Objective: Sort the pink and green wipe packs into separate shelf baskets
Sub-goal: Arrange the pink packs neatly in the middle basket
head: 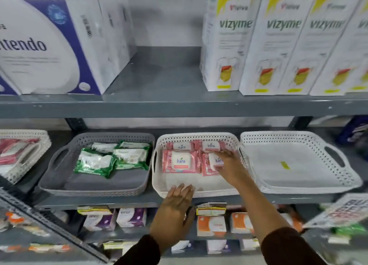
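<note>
**Right hand on last pink pack, sort nearly done**

Right hand (229, 162) reaches into the white basket (196, 189), fingers loosely spread over the front-right pink pack (211, 164); cannot tell if it grips it or just presses it flat. Left hand (177, 201) rests open, fingers together, on the front rim of the same basket, steadying it. Four pink packs sit at the back of the white basket. Green packs (113, 158) lie together in the grey basket (89, 187) just beside, to the left. No colours mixed in either. Empty white basket (298, 177) stands on the right. Judging by this, sorting looks essentially finished; only tidying remains.
</note>
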Motion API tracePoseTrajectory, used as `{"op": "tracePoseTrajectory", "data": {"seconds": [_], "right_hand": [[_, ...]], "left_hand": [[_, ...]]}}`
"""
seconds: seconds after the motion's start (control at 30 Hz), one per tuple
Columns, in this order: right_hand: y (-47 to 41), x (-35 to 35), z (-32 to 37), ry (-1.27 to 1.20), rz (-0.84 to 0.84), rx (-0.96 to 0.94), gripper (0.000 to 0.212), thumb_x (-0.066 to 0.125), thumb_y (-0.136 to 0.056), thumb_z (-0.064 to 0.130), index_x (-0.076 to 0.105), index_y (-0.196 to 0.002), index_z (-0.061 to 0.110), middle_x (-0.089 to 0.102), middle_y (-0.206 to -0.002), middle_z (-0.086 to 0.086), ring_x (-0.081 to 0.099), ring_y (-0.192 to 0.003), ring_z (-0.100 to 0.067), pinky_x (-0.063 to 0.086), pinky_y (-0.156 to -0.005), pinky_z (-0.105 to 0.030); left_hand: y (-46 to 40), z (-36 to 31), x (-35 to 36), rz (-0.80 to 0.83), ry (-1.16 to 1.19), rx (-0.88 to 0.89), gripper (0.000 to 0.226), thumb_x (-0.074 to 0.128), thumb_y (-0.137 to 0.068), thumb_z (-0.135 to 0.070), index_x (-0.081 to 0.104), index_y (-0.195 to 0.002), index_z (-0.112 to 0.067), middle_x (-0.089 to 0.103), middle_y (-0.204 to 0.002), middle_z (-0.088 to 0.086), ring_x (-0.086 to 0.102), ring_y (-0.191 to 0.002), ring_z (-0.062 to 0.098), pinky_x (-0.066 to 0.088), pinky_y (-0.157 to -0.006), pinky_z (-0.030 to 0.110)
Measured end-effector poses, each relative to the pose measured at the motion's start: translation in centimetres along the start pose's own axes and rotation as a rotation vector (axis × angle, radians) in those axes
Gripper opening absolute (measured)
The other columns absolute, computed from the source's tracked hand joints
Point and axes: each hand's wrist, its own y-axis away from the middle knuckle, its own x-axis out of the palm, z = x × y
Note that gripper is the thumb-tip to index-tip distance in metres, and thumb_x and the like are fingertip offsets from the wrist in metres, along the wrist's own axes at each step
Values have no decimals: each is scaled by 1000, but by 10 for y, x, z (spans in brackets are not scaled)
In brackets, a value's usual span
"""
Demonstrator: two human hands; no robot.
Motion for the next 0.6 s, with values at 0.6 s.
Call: {"op": "tracePoseTrajectory", "data": {"seconds": [0.6], "right_hand": [[-12, 31, 53, 23, 155, -382, 75, 69, -90, 30, 29, -153, 31, 15, -164, 8, 10, -152, -19, 15, -123, -43]], "left_hand": [[7, 2, 9, 93, -50, -19, 62, 50, -96, -27, 26, -152, -18, 29, -157, -3, 18, -146, 16, 16, -119, 39]]}}
